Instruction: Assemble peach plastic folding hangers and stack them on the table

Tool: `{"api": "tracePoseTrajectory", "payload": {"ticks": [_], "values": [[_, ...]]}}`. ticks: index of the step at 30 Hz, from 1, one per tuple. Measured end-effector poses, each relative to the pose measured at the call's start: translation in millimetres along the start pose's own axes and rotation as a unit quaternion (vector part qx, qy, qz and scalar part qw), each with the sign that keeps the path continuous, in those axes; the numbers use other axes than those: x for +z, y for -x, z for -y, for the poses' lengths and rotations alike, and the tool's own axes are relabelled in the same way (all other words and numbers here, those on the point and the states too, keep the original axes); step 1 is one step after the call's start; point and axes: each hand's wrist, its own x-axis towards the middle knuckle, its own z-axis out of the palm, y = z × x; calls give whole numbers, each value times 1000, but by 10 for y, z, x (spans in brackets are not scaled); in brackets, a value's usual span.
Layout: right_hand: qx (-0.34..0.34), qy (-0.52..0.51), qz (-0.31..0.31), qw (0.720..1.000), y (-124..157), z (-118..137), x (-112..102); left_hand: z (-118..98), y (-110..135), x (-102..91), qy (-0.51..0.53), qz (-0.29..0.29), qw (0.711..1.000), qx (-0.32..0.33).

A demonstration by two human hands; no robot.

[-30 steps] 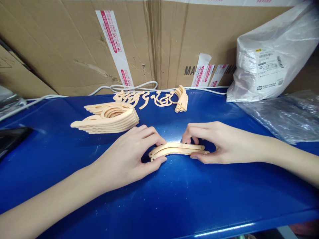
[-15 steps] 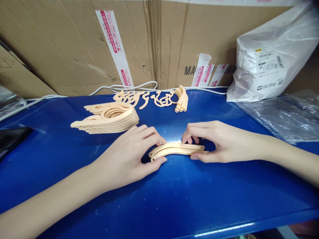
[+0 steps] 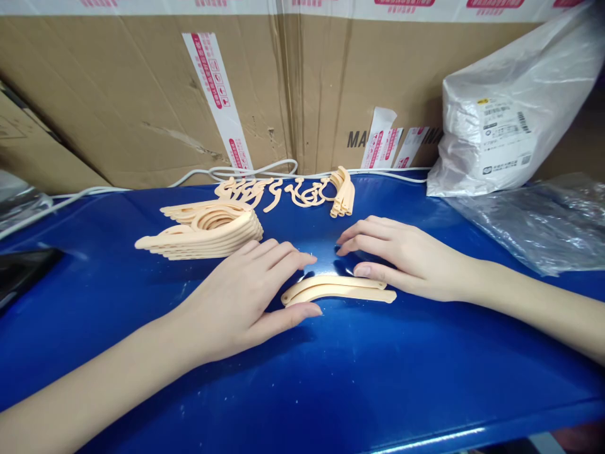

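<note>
Two curved beige strips [image 3: 338, 291], shaped like hanger arms with holes at their ends, lie side by side on the blue table [image 3: 302, 391]. My left hand [image 3: 255, 287] is around their left end, thumb in front and fingers behind, spread apart; whether the thumb touches them I cannot tell. Just behind and above their right end hovers my right hand [image 3: 397, 255], fingers apart and holding nothing. Past my left hand sits a stack of larger curved beige pieces [image 3: 212, 233]. Small beige hooks [image 3: 309, 194] and a bundle of curved strips [image 3: 343, 194] lie at the back.
Cardboard boxes [image 3: 155, 82] stand along the table's back edge, with a white cable [image 3: 255, 171] before them. A white plastic parcel [image 3: 510, 120] and clear plastic wrap [image 3: 524, 221] are at the right. A dark flat object [image 3: 28, 271] lies at the left edge.
My right hand has let go of the strips' right end and lifted up and back. The strips' right ends lie farther apart. My left hand has opened slightly, thumb and forefinger wider.
</note>
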Motion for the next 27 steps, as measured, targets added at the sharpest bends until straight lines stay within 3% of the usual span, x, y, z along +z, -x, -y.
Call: {"api": "tracePoseTrajectory", "payload": {"ticks": [5, 12, 16, 22, 24, 27], "values": [[2, 39, 3, 999, 3, -49, 8, 47, 4, -3, -31, 12, 999, 10], [10, 14, 5, 1000, 12, -78, -34, 76, 28, 25, -22, 46, 999, 10], [13, 7, 7, 1000, 16, -95, -64, 36, -17, -41, -17, 29, 999, 15], [10, 6, 19, 1000, -5, -115, -117, -18, -200, -406, -59, -25, 998, -19], [12, 7, 19, 1000, -13, -126, -117, 41, -322, -573, -79, -59, 994, -46], [18, 10, 16, 1000, -23, -141, -105, 260, -558, -810, -134, -48, 981, -129]]}}
